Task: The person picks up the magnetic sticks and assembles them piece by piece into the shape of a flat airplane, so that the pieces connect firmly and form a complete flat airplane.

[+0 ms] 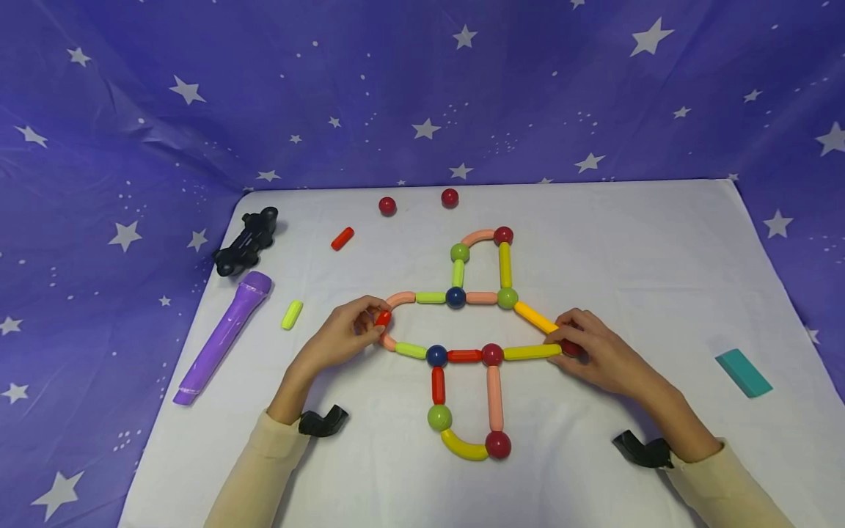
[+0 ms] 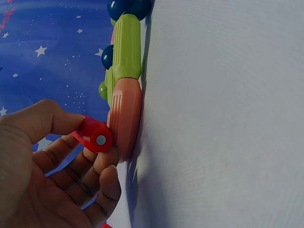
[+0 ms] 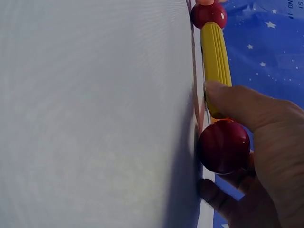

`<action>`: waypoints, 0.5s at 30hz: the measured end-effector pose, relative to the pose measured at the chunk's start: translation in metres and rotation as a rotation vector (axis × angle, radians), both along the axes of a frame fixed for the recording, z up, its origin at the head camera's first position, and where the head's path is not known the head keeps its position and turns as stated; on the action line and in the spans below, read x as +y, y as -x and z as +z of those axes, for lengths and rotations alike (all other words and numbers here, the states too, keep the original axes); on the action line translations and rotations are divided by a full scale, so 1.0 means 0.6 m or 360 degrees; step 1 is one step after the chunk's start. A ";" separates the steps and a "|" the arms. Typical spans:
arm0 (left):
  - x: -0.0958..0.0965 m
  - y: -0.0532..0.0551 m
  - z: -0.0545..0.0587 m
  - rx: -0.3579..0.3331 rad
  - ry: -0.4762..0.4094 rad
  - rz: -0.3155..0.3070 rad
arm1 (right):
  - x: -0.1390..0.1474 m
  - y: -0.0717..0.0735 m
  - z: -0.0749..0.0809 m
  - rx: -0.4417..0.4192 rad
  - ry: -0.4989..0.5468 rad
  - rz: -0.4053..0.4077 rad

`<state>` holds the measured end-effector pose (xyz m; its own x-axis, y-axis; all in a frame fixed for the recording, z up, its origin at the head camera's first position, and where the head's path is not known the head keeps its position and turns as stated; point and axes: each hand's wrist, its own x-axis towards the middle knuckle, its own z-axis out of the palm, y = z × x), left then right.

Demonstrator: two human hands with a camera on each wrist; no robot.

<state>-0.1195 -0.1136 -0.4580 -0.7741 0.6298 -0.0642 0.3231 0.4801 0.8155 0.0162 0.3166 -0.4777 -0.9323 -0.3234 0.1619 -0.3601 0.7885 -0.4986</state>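
Linked magnetic sticks and balls form a flat outline with two side loops on the table. My left hand (image 1: 343,330) pinches a short red magnetic stick (image 2: 92,135) between thumb and fingers, a silvery disc showing at its end. That stick lies at the outline's left end, beside the curved salmon sticks (image 1: 400,298). At the pointed right end, my right hand (image 1: 597,352) has its thumb on a yellow magnetic stick (image 3: 216,61), with fingers curled around behind the dark red ball (image 3: 224,147). An orange stick (image 1: 536,317) meets that ball too, partly covered by the fingers.
Loose on the white table (image 1: 660,257) are a red stick (image 1: 342,239), a lime stick (image 1: 292,314) and two dark red balls (image 1: 387,206) at the back. A purple tube-like thing (image 1: 224,337) and a black object (image 1: 247,242) lie left, a teal block (image 1: 744,372) right.
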 end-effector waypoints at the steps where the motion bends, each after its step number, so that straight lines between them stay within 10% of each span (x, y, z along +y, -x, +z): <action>1: 0.000 0.001 0.000 0.0002 -0.0004 -0.0005 | 0.001 0.000 0.000 -0.0013 0.0017 0.0000; 15: 0.000 0.003 -0.001 0.0031 0.0006 -0.0034 | 0.002 0.001 0.001 -0.0046 0.0093 0.0009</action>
<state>-0.1210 -0.1138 -0.4588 -0.7617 0.6459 -0.0515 0.3489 0.4759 0.8073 0.0157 0.3176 -0.4773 -0.9351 -0.3195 0.1535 -0.3492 0.7556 -0.5542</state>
